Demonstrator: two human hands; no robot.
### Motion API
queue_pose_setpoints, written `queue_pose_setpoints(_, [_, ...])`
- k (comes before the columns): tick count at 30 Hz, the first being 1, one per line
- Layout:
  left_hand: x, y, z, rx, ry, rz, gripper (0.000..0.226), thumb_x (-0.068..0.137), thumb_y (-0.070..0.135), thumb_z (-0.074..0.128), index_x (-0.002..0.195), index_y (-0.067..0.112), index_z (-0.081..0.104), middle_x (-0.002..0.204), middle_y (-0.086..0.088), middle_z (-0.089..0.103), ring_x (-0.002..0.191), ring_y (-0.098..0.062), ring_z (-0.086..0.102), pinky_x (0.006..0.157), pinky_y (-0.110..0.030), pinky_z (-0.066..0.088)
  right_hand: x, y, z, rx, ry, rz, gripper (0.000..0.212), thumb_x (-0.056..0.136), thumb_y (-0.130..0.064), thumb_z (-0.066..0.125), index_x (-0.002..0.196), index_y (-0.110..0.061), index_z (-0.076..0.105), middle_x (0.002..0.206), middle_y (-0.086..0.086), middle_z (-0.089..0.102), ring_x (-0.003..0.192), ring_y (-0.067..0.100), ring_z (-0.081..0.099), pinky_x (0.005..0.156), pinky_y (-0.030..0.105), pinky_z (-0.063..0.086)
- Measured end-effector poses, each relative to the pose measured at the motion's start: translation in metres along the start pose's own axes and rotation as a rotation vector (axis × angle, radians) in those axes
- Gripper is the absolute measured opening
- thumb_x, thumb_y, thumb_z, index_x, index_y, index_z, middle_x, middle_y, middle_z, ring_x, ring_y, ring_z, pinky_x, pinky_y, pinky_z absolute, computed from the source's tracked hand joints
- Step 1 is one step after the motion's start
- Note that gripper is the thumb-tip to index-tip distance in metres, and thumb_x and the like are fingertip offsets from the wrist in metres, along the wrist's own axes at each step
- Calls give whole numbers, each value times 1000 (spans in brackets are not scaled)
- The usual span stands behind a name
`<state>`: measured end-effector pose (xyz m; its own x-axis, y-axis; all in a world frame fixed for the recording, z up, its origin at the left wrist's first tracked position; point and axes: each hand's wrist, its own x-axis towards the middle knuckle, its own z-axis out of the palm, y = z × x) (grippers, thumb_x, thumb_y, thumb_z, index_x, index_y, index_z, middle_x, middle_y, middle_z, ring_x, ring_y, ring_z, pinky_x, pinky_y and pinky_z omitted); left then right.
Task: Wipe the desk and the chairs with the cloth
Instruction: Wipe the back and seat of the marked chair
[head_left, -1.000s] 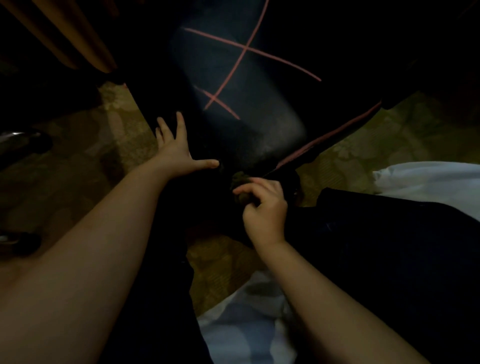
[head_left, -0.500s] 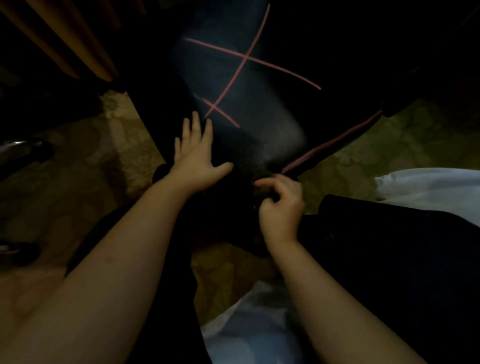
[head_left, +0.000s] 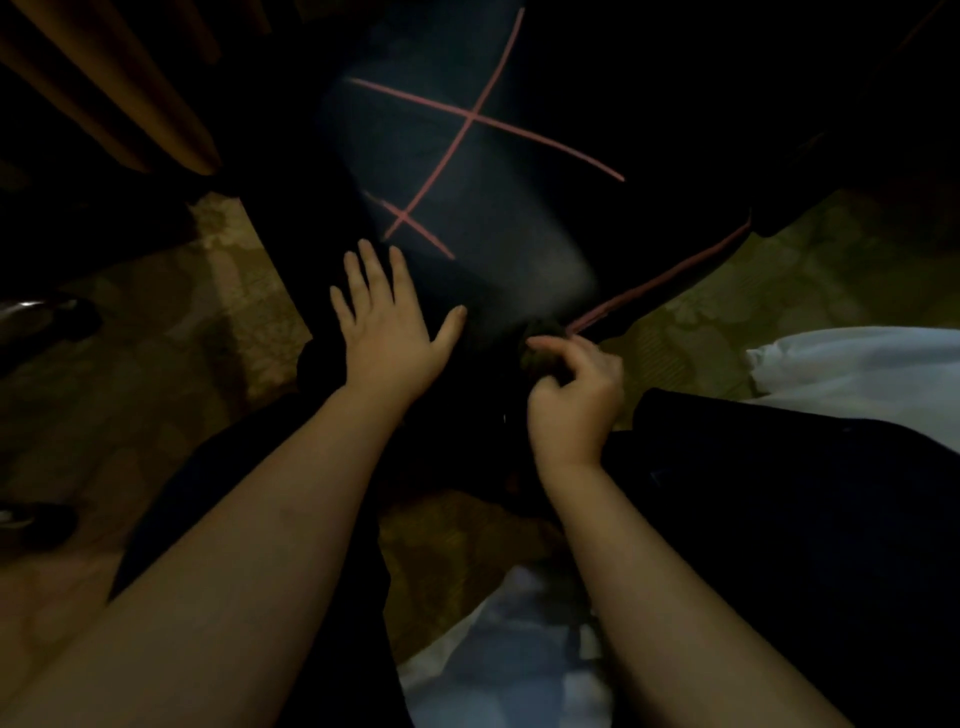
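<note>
dim room, patterned carpet (head_left: 156, 338). left grip (head_left: 384, 332) lies flat, fingers spread, on the dark chair seat (head_left: 467, 208) with pink crossed seams. right grip (head_left: 576, 400) pinches what looks like a dark cloth (head_left: 540, 345) at the seat's near edge.

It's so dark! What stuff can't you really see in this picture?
Head view:
- Cloth: a dark wad, mostly covered by the fingers of the right hand; its colour is unclear.
- Chair seat: the far end is cut off by the top edge, and the right side is lost in shadow.
- Brown ribbed shape, top left: too dim to identify.
- Shiny dark object: cut off by the left edge, unrecognisable.
</note>
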<state>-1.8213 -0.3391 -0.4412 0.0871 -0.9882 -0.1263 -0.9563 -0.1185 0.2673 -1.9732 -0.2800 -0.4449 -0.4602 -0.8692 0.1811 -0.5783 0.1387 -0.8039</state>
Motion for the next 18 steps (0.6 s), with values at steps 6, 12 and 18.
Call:
queue_pose_setpoints(6, [0, 8, 10, 3, 82, -48, 92, 87, 64, 24, 154, 4, 6, 160, -22, -4, 149, -35, -7, 118, -52, -3, -47, -1, 3, -49, -252, -244, 42, 63, 2, 50, 89, -16, 77, 93, 3, 70, 88, 15, 45, 83, 12, 34])
queue_pose_setpoints(12, [1, 1, 12, 7, 81, -35, 92, 86, 64, 23, 154, 6, 4, 161, -21, -6, 149, -33, -9, 118, -50, -4, 12, 9, -5, -19, 63, 38, 44, 58, 15, 53, 86, -10, 77, 92, 8, 71, 87, 28, 55, 83, 4, 30])
queue_pose_setpoints(18, [2, 3, 15, 23, 131, -54, 93, 84, 65, 20, 154, 5, 10, 161, -21, 1, 149, -34, -2, 119, -52, 1, -39, -1, 7, -49, -238, -208, 41, 62, -1, 48, 88, -14, 77, 93, 5, 71, 89, 16, 45, 81, 13, 34])
